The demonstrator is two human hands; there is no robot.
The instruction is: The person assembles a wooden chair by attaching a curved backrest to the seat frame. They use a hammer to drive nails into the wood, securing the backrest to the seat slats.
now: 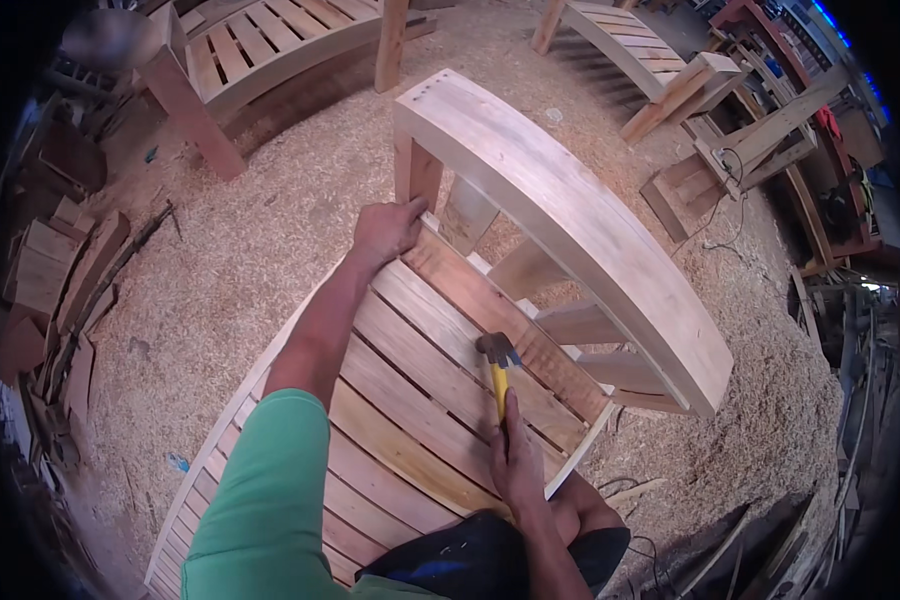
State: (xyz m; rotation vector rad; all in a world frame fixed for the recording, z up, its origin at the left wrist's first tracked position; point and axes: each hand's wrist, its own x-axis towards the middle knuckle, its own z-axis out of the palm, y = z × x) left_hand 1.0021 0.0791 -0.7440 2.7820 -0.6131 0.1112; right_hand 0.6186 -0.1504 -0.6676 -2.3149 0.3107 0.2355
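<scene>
A slatted wooden bench [410, 368] lies before me, with a curved, thick end rail [570, 230] raised on short uprights at its far side. My left hand [388, 232] is closed round the bench's far left corner, beside the corner post [417, 172]; its fingertips are partly hidden. In my right hand [515, 455] is a hammer with a yellow handle [500, 390]. The dark hammer head [496, 349] is over the slats, close to a wider board [490, 300] along the foot of the uprights. I cannot tell whether the head touches the wood.
Wood shavings [220, 270] cover the floor. Another slatted piece [260, 45] stands at the far left, and one more [620, 35] at the far right. Offcuts [60, 270] pile up on the left. A wooden stand with a cable [720, 170] is to the right.
</scene>
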